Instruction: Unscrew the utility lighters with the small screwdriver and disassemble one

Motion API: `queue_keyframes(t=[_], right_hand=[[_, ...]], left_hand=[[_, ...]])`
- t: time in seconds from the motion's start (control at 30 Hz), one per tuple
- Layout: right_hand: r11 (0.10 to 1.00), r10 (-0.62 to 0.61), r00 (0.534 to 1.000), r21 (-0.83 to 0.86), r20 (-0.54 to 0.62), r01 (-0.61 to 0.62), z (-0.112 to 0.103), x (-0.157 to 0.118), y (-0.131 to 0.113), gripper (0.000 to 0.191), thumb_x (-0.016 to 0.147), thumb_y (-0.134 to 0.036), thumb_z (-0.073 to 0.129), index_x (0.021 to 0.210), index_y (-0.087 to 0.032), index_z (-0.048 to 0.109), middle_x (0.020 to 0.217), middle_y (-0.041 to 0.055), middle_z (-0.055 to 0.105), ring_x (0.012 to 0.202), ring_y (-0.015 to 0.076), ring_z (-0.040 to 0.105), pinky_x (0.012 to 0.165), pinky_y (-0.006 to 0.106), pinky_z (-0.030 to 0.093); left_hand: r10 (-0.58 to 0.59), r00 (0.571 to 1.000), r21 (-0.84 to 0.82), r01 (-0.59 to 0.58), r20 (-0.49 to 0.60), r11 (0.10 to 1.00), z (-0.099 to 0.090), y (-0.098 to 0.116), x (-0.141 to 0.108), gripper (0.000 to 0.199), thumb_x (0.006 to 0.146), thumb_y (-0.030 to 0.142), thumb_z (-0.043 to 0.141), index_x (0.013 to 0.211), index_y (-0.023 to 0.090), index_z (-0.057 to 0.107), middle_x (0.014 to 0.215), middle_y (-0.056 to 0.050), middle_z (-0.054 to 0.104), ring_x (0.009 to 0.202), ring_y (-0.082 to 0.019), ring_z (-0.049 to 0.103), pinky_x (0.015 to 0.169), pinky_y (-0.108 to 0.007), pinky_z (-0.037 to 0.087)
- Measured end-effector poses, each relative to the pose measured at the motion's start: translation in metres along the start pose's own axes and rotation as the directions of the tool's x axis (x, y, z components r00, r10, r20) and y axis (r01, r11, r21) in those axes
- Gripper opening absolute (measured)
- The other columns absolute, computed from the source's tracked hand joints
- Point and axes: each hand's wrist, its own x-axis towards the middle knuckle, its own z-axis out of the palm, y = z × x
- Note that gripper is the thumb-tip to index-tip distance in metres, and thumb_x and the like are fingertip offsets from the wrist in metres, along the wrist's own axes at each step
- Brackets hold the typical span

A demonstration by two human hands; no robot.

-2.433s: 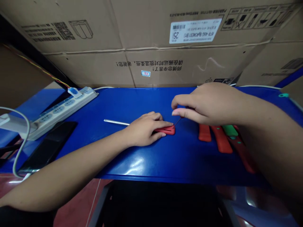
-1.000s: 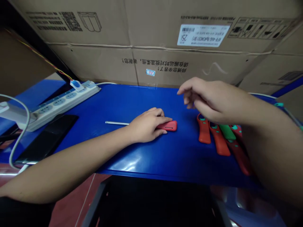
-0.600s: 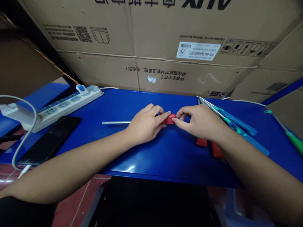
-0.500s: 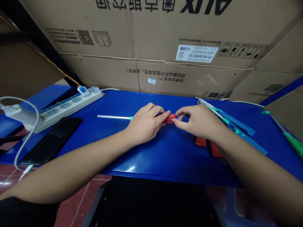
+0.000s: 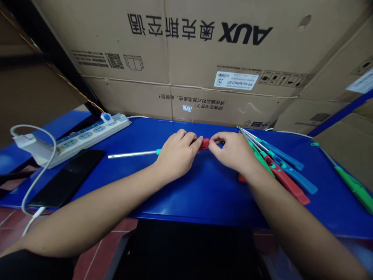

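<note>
The left hand point(image 5: 176, 153) is clamping its fingers around a red-handled long-barrel lighter point(image 5: 205, 144), right of the white power strip point(image 5: 91, 137), its silver barrel point(image 5: 132, 154) pointing towards the strip. This grip is probably steadying the lighter for the right hand point(image 5: 231, 149), whose thumb and forefinger are closing together at its butt; whether they are pinching anything, cannot tell. Spare lighters point(image 5: 287, 182) are lying farther right of the strip. Versus 1.0 s ago: right fingers are now meeting the butt, no longer hanging clear.

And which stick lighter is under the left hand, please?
The red stick lighter whose metal tube emerges left of that hand; the other lighters lie farther right.
</note>
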Motion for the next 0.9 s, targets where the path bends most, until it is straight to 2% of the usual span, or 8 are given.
queue_keyframes(t=[0.13,0.2,0.3,0.37,0.43,0.53,0.77,0.9], right_hand=[[0.907,-0.036,0.989,0.421,0.141,-0.027,0.008,-0.001,0.011,0.026,0.083,-0.043,0.066,0.092,-0.020,0.073,0.088,0.0033,0.076,0.081,0.0171,0.067,0.076,0.030,0.049],[0.780,-0.012,0.981,0.616,0.194,-0.112,0.009,-0.001,0.012,0.031,0.080,-0.049,0.069,0.081,-0.018,0.070,0.081,0.0033,0.074,0.066,0.0128,0.062,0.062,0.026,0.047],[0.518,0.108,0.951,0.800,0.291,-0.303,0.004,-0.001,0.010,0.040,0.071,-0.054,0.077,0.079,-0.017,0.065,0.070,0.0001,0.069,0.038,0.0036,0.038,0.037,0.021,0.024],[0.373,0.128,0.932,0.855,0.338,-0.361,0.001,-0.003,0.008,0.042,0.068,-0.052,0.080,0.083,-0.016,0.064,0.070,-0.0013,0.068,0.034,0.0008,0.027,0.035,0.021,0.013],[0.292,0.079,0.915,0.868,0.396,-0.401,0.000,-0.005,0.005,0.040,0.069,-0.049,0.080,0.084,-0.016,0.064,0.070,-0.0014,0.068,0.033,0.0004,0.026,0.035,0.020,0.012],[0.307,-0.030,0.876,0.839,0.481,-0.450,0.004,-0.009,0.002,0.033,0.074,-0.046,0.076,0.082,-0.016,0.063,0.067,-0.0012,0.067,0.033,0.0008,0.028,0.035,0.020,0.013],[0.603,-0.210,0.899,0.775,0.383,-0.189,0.009,-0.015,0.005,0.037,0.091,-0.048,0.055,0.076,-0.016,0.064,0.066,0.0009,0.066,0.040,0.0044,0.037,0.040,0.022,0.022],[0.620,-0.304,0.888,0.779,0.345,-0.091,0.010,-0.018,0.007,0.037,0.094,-0.048,0.054,0.076,-0.016,0.062,0.064,-0.0021,0.062,0.045,0.0047,0.038,0.044,0.021,0.028]], left_hand=[[0.070,0.995,0.003,-0.070,-0.073,0.998,-0.002,-0.001,0.000,0.036,0.097,0.020,0.050,0.130,0.013,0.061,0.110,-0.013,0.068,0.094,-0.025,0.057,0.078,-0.040,0.045],[0.066,0.980,0.005,-0.067,-0.185,0.998,-0.008,-0.002,-0.001,0.034,0.095,0.019,0.052,0.128,0.019,0.062,0.115,-0.012,0.068,0.102,-0.026,0.058,0.087,-0.044,0.043],[-0.042,0.918,-0.145,-0.017,-0.393,0.989,-0.019,-0.002,-0.002,0.016,0.092,0.026,0.059,0.103,0.023,0.071,0.102,-0.008,0.071,0.097,-0.023,0.061,0.086,-0.040,0.043],[-0.164,0.926,-0.407,0.013,-0.339,0.913,-0.023,0.000,-0.001,0.021,0.090,0.034,0.062,0.076,0.019,0.067,0.076,-0.004,0.067,0.073,-0.016,0.059,0.070,-0.031,0.044],[-0.251,0.963,-0.672,0.123,-0.096,0.730,-0.022,0.004,0.000,0.034,0.090,0.042,0.061,0.067,0.017,0.061,0.061,0.000,0.060,0.056,-0.011,0.053,0.057,-0.025,0.041],[-0.259,0.946,-0.855,0.293,0.195,0.427,-0.011,0.008,0.003,0.039,0.095,0.047,0.049,0.079,0.015,0.065,0.066,-0.001,0.065,0.059,-0.011,0.057,0.056,-0.023,0.043],[-0.213,0.884,-0.904,0.427,0.416,0.005,-0.006,0.006,0.004,0.029,0.091,0.036,0.050,0.072,0.016,0.060,0.046,0.005,0.044,0.040,-0.008,0.038,0.040,-0.021,0.028],[-0.159,0.840,-0.850,0.488,0.519,-0.197,-0.009,0.004,0.005,0.023,0.083,0.032,0.053,0.066,0.017,0.054,0.041,0.007,0.034,0.034,-0.006,0.028,0.035,-0.022,0.018]])
